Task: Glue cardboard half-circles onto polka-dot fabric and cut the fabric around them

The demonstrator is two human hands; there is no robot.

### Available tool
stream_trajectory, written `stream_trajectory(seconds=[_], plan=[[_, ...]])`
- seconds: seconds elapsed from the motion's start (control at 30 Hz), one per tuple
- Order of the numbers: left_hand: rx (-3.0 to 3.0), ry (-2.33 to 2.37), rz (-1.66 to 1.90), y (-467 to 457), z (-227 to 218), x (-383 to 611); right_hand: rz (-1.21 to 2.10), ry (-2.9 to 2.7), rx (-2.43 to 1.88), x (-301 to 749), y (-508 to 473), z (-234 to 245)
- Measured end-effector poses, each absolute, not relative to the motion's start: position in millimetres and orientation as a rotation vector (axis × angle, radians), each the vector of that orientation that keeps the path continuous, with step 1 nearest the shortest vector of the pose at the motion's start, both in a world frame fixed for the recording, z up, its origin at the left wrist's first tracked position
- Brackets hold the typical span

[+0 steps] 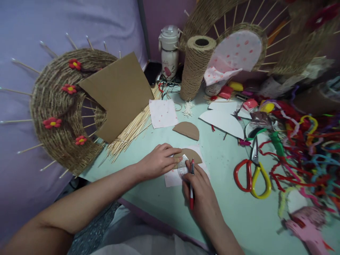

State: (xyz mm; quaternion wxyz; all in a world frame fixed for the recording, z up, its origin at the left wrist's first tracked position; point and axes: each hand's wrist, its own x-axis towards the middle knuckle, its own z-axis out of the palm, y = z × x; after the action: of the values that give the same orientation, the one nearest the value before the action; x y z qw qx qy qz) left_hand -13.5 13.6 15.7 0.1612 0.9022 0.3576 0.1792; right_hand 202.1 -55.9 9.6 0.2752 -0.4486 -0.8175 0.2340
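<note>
Scissors [255,163] lie right of the protractor [183,170]; behind it, a cardboard piece [187,130]; farther back, the twine spool [196,71].

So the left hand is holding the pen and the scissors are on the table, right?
Not quite: the right hand, not the left hand, is holding the pen, as the head view shows. The scissors are on the table.
</note>
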Motion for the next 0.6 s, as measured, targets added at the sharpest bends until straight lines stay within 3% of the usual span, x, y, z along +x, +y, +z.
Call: stream_trajectory(seconds=[0.6], plan=[[2.307,1.037,0.554,32.2,22.2,-1.6,0.63,-2.23,-1.231,201.7,-54.6,16.8]])
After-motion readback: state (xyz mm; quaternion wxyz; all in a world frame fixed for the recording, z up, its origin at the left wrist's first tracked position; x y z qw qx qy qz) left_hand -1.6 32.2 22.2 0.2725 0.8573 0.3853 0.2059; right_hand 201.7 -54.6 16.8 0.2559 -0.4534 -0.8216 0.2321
